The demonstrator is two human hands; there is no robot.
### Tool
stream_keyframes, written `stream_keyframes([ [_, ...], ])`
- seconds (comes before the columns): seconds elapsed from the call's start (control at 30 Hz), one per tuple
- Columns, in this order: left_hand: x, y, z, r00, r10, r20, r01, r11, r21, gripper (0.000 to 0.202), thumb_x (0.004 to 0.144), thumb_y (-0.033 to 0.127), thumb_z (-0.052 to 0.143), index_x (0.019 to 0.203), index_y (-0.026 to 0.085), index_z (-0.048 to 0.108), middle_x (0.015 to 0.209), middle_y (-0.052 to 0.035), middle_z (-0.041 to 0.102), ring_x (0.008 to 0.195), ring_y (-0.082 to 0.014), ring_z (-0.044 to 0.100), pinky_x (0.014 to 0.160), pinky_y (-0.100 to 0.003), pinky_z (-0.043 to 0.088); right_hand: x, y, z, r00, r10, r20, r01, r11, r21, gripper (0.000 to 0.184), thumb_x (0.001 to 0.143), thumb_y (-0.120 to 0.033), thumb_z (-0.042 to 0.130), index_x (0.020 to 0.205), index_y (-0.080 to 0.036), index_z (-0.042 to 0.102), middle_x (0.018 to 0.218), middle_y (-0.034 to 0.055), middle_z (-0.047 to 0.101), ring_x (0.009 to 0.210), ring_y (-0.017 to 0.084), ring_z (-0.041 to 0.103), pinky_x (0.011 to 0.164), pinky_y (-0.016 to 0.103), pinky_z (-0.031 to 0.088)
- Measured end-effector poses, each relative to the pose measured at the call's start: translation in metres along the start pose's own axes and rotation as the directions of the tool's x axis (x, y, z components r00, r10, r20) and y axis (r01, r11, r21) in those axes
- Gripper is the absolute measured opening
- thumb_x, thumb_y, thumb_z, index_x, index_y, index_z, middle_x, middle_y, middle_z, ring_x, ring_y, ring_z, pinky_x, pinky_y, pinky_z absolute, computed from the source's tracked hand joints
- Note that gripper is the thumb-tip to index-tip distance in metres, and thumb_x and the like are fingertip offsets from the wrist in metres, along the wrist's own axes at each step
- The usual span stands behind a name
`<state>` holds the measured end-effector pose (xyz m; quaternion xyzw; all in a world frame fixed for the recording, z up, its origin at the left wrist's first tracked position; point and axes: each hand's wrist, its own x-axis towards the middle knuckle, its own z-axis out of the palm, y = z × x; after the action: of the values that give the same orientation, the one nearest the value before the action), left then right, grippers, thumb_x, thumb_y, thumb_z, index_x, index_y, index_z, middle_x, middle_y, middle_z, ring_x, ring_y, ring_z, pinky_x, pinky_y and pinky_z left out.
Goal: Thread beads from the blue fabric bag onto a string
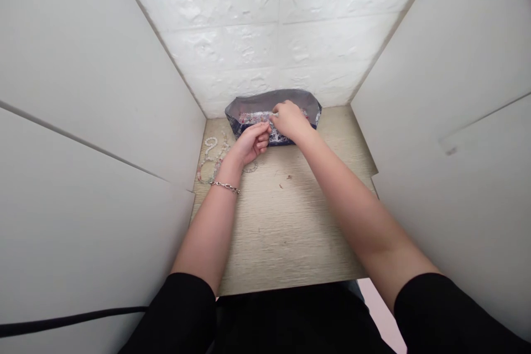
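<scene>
A dark grey box [249, 106] filled with small mixed-colour beads stands at the back of the wooden desk, against the white wall. My right hand [289, 120] reaches into the box with its fingers pinched together on something too small to name. My left hand [251, 142] rests at the box's front left edge, its fingers curled in; what they hold is hidden. A chain bracelet [226, 186] sits on my left wrist. Finished bead strands [211, 156] lie on the desk just left of my left hand.
White partition panels [103, 121] close in the desk [282, 221] on both sides, and a textured white wall [269, 27] stands behind. A black cable [62, 322] runs along the lower left panel. Small specks lie scattered on the wood.
</scene>
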<state>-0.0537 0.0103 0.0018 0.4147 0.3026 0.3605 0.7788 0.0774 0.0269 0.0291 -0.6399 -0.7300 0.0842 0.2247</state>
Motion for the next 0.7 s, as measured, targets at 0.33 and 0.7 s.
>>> stream_keyframes([
  [0.33,0.001,0.000,0.002,1.000,-0.009,-0.010,0.009,1.000,0.019,0.016,0.073,0.027,0.055,0.069,0.014,0.047,0.047,0.0079,0.030,0.035,-0.0011,0.031,0.036,-0.014,0.029,0.012,-0.002,0.009,0.965,0.129,0.229,-0.086,0.978,-0.190,0.029,0.074,-0.019,0.048,0.100,-0.009,0.058,0.104,0.0179,0.054,0.096,0.028,0.053,0.077,0.038,0.042],
  [0.7,0.001,-0.003,0.000,1.000,-0.002,0.022,0.001,0.999,0.047,0.015,0.077,0.027,0.051,0.071,0.014,0.048,0.051,0.0064,0.031,0.038,-0.0013,0.033,0.038,-0.015,0.031,-0.029,-0.015,-0.112,0.935,0.060,-0.348,0.098,0.903,0.418,0.028,0.078,-0.026,0.045,0.098,-0.011,0.059,0.092,0.0032,0.061,0.082,0.009,0.055,0.081,0.025,0.041],
])
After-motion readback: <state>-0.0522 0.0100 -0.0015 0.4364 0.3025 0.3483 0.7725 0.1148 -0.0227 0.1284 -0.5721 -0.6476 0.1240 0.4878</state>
